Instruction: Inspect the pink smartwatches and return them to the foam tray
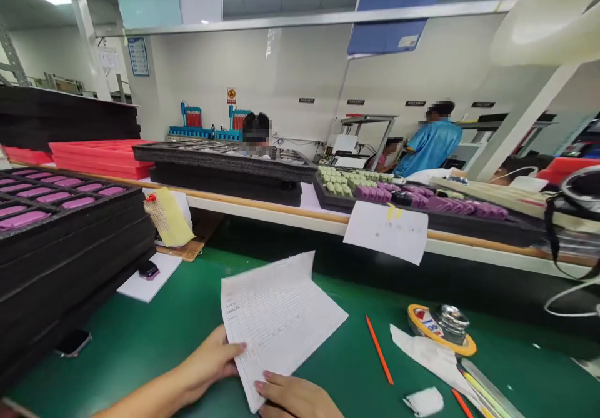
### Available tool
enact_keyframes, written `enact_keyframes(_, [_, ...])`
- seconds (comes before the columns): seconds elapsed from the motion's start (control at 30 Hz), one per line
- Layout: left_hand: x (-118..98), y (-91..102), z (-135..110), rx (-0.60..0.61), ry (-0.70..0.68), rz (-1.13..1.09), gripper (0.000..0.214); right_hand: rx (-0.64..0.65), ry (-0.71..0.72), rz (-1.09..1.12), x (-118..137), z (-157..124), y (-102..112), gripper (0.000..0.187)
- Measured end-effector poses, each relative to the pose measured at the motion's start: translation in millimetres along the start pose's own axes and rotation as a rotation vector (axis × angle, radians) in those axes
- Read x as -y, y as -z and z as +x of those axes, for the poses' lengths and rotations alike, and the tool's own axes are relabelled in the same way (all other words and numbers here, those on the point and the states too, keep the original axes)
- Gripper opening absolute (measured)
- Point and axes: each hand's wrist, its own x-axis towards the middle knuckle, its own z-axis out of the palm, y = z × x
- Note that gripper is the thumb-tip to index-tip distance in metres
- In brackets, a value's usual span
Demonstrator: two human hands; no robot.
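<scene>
A white sheet of paper [281,318], printed with a table and marked with some handwriting, is tilted up over the green tabletop in the head view. Its upper right part is creased or bent. My left hand [213,358] grips the sheet's left edge, thumb in front and the other fingers behind. At the lower edge, my right hand [300,396] has its fingertips over the paper; part of this hand is cut off by the frame. To the right of the sheet, an orange stick [379,349] lies on the green tabletop [347,374].
Stacked black foam trays [70,262] with purple parts stand at left, near a dark watch-like device [74,343]. A tape roll [429,327] with a metal piece lies right, beside crumpled tissue [424,401]. Above, a shelf [262,215] holds more trays. Other people are beyond.
</scene>
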Motion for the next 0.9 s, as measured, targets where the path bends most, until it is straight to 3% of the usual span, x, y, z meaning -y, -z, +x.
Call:
enact_keyframes(0.1, [14,20.3,0,-0.202,-0.02,0.156,0.061,0.019,-0.047,0.098,13,-12,-19,0.021])
enact_keyframes(0.23, [19,31.0,-12,-0.47,-0.182,0.448,0.071,0.015,-0.08,0.174,23,-17,-21,0.017])
enact_keyframes(0.3, [18,23.8,-21,-0.41,-0.284,0.763,0.062,0.016,-0.085,0.183,21,-17,-13,0.017])
enact_keyframes(0.4, [18,5.9,-30,-0.064,-0.434,1.24,0.064,0.043,-0.139,0.159,8,-14,6,0.021])
enact_keyframes(0.5, [19,-11.4,-25,0.188,-0.504,1.476,0.07,0.131,-0.269,0.086,-14,-14,30,0.027])
enact_keyframes(0.57, [22,-21.8,-17,0.191,-0.477,1.621,0.069,0.162,-0.39,0.011,-32,-19,43,0.028])
enact_keyframes(0.63, [28,-30.6,-9,0.119,-0.421,1.724,0.07,0.189,-0.546,-0.075,-51,-29,56,0.03])
enact_keyframes(0.7, [37,-35.6,-1,0.062,-0.46,1.747,0.065,0.238,-0.733,-0.162,-68,-41,72,0.03])
enact_keyframes(0.83, [51,-30.5,12,0.052,-0.879,1.594,0.065,0.302,-1.136,-0.338,-84,-70,120,0.031])
enact_keyframes(0.9, [49,-24.8,17,0.03,-0.988,1.519,0.068,0.314,-1.329,-0.439,-82,-85,147,0.037])
